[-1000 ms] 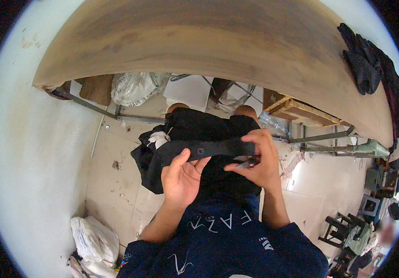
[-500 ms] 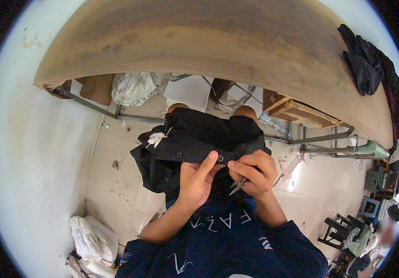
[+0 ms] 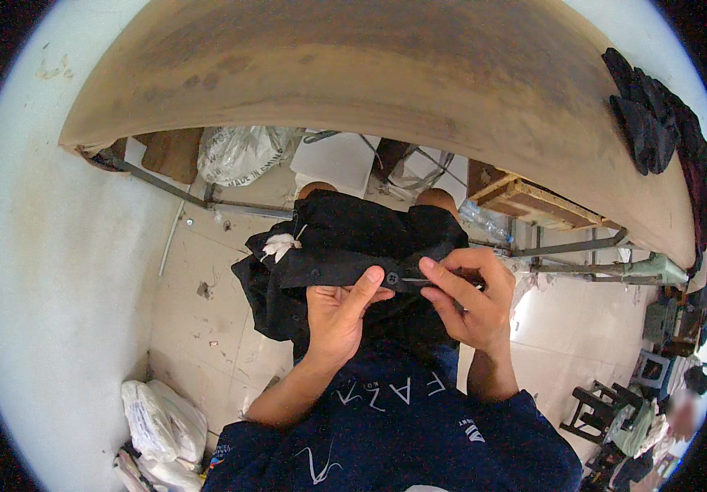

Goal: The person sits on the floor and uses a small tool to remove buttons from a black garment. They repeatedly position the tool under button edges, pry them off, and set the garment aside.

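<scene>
Over the person's lap, below the near edge of the brown worktop [image 3: 386,74], both hands close on 1 black garment [image 3: 345,246]. The left hand [image 3: 337,316] grasps the folded band of the garment, its thumb pressed flat just beside a dark button [image 3: 392,279]. The right hand [image 3: 468,299] is clenched on the same band immediately to the right, and its thumb and forefinger pinch a thin metal tool [image 3: 417,281], apparently a small blade or snip, whose tip lies close to the button; the exact kind of tool is too small to tell.

Position of the thing: the band runs level between the 2 grips, the button sitting in the short gap between them, nearer the left thumb. The rest of the garment hangs off the lap toward the tiled floor [image 3: 206,328], with a white label [image 3: 278,244] at its left shoulder.

Risks, as judged: the tool point works very near the left thumb, so a slip along the band could nick it; a point driven too deep could cut the cloth rather than loose thread; slackening either grip would let the band sag and lose the button's position.

Outward lie 2 white plastic bags [image 3: 161,422] on the floor at lower left, and dark cloths [image 3: 657,107] at the worktop's far right edge.
</scene>
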Demonstrator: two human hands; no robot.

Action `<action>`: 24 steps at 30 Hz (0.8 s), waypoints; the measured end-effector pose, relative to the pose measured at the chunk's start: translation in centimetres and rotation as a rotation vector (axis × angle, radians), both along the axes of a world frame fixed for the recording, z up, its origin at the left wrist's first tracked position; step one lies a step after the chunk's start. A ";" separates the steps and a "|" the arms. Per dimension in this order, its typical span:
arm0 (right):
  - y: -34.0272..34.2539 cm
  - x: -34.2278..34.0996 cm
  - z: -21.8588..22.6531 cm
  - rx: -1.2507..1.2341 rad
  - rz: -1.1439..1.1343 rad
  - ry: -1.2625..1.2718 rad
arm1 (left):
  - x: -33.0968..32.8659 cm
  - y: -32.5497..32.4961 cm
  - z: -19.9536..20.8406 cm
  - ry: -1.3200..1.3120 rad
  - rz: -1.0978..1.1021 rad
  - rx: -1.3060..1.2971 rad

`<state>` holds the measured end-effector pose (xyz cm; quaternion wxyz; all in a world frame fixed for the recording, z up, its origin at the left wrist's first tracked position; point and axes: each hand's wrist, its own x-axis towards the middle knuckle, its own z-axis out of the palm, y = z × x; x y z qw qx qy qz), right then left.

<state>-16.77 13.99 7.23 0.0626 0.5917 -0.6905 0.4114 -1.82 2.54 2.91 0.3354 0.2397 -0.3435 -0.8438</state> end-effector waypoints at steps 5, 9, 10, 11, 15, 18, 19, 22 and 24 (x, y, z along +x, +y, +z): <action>-0.5 0.3 1.0 -0.005 0.039 0.111 | 0.3 -0.2 -0.1 -0.052 0.027 -0.078; -0.7 0.6 0.9 -0.015 0.042 0.088 | 0.3 -0.2 -0.2 -0.063 0.039 -0.103; -0.7 0.6 0.7 -0.026 0.046 0.077 | 0.2 -0.1 -0.2 -0.069 0.046 -0.113; -0.7 0.7 0.7 -0.023 0.047 0.074 | 0.2 0.0 -0.2 -0.075 0.053 -0.124; -1.0 0.7 0.9 -0.027 0.060 0.054 | 0.0 0.1 0.3 -0.077 0.069 -0.186; -0.9 0.7 0.6 -0.034 0.065 0.074 | 0.2 0.2 0.0 -0.057 0.057 -0.201; -0.9 0.6 0.6 -0.035 0.066 0.087 | 0.2 0.2 0.0 -0.057 0.057 -0.199; -0.8 0.7 0.4 -0.043 0.061 0.024 | 0.3 0.2 0.0 -0.056 0.056 -0.189; -0.5 0.7 0.2 -0.059 0.024 -0.068 | 0.3 0.1 -0.2 -0.054 0.055 -0.172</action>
